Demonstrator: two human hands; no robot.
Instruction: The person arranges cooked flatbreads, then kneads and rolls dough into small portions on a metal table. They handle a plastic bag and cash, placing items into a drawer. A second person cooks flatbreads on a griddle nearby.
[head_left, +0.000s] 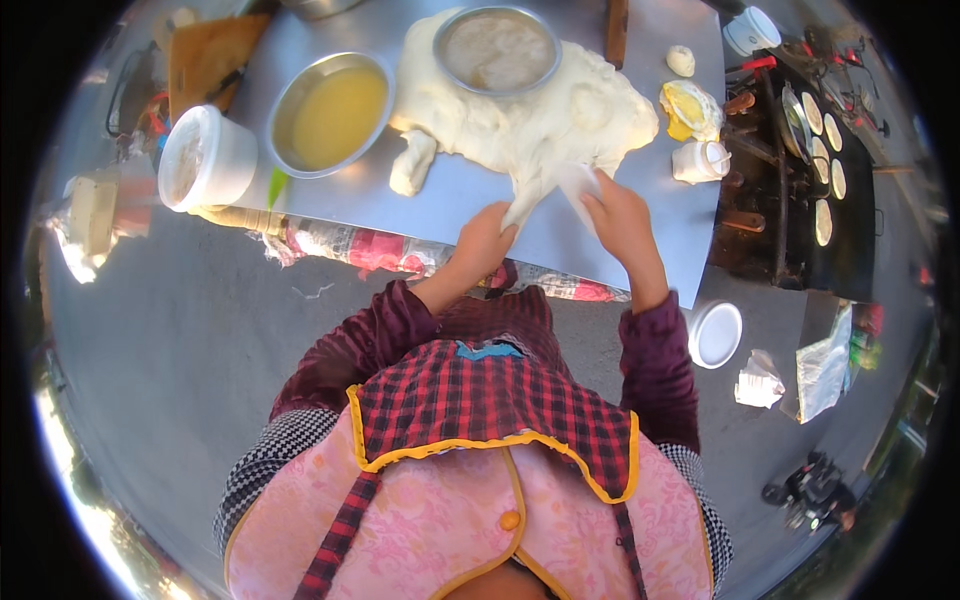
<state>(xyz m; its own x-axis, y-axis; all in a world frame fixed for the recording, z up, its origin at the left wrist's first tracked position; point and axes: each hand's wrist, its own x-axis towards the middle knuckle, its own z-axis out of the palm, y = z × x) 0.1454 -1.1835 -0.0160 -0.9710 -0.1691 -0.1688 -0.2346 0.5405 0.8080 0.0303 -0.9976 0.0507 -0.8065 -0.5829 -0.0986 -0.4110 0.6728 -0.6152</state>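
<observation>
A large mass of pale dough (495, 124) spreads over the metal tabletop (465, 187). My left hand (486, 234) grips a strip of it, stretched toward me and still joined to the mass. In my right hand (624, 217) is a white dough scraper (579, 191), blurred, its far edge beside the stretched strip. Whether the scraper touches the dough I cannot tell. A metal bowl of brownish, grainy filling (496, 51) rests on the dough. Left of the mass lies a small separate dough piece (412, 163), near a metal bowl of yellow liquid (334, 112).
A white tub (206, 157) stands at the table's left edge, with a wooden board (214, 60) behind it. A rolling pin (617, 34) lies at the back. At right are a dough ball (680, 61), a white jar (700, 162) and a black griddle (851, 217) with several flatbreads.
</observation>
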